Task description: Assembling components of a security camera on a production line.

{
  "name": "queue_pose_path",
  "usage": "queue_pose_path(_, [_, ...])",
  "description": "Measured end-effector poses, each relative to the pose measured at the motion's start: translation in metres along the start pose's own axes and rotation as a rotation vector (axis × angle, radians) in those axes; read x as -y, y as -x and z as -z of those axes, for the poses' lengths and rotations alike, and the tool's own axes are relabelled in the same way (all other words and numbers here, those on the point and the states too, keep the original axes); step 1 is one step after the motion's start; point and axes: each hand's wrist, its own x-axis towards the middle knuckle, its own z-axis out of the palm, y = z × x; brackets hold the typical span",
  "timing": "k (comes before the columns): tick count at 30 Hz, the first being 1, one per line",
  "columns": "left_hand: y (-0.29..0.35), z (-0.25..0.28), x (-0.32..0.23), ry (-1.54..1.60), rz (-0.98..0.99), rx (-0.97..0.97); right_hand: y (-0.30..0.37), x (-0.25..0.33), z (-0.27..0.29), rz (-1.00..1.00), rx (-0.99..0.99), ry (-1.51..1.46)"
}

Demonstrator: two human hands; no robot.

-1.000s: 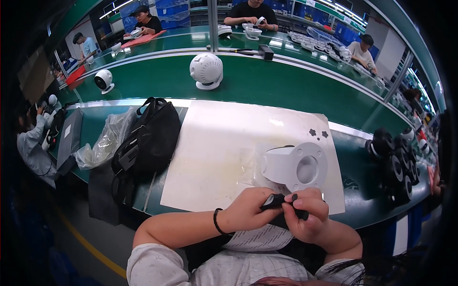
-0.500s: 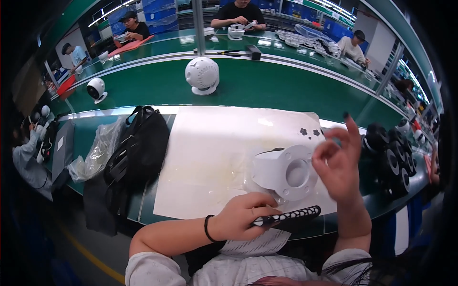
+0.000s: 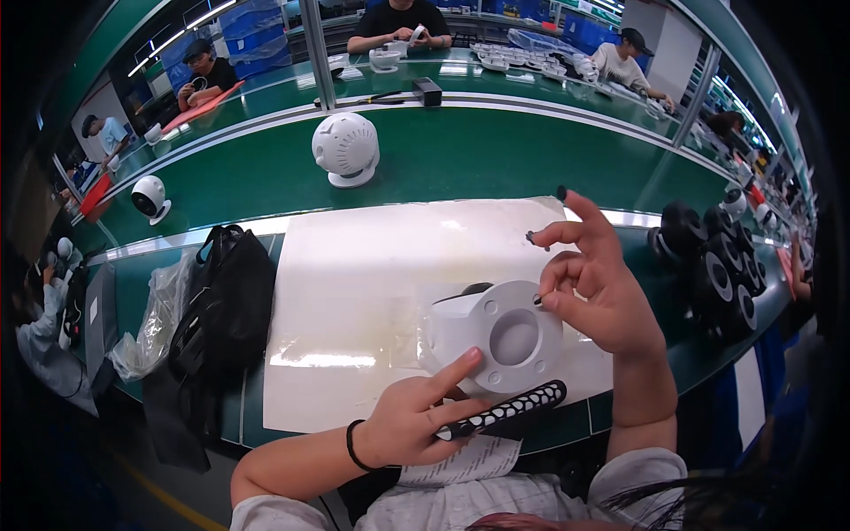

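A white rounded device (image 3: pixel 456 332) lies on its side on a white sheet (image 3: pixel 341 265), its round base (image 3: pixel 490 376) turned up toward me. A round recess sits in the base's middle, with small circles near the rim. My left hand (image 3: pixel 409 416) grips a flat black piece with white spots (image 3: pixel 509 410), seen nearly edge-on, while its forefinger reaches against the base. At the base's right edge, my right hand (image 3: pixel 593 283) pinches a small dark piece (image 3: pixel 537 301) by the thumb; its other fingers are raised. One raised fingertip looks black; I cannot tell what covers it.
A black bag (image 3: pixel 226 301) and clear plastic wrapping (image 3: pixel 150 332) lie at the left. Black round parts (image 3: pixel 713 265) are piled at the right. Two white ball-shaped devices (image 3: pixel 345 146) (image 3: pixel 150 196) stand on the green surface beyond. Several people work across the bench.
My right hand has come down and left to the base's edge. My left forefinger has stretched out onto the base. The view has shifted, moving the scene leftward.
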Motion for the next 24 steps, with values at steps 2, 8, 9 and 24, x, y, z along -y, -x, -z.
queue_pose_path(2, [0.001,0.0,0.0,-0.009,0.012,-0.012,0.001,0.0,0.002,-0.034,0.067,0.055])
queue_pose_path(8, [-0.001,-0.003,0.0,0.007,0.001,-0.04,0.008,0.008,0.003,0.039,0.03,0.323])
queue_pose_path(9, [-0.002,-0.004,0.0,0.009,0.0,-0.038,0.01,0.01,0.003,0.039,0.028,0.324])
queue_pose_path(24, [0.002,-0.001,0.002,-0.029,-0.012,-0.003,0.014,0.002,-0.001,0.317,0.016,0.417])
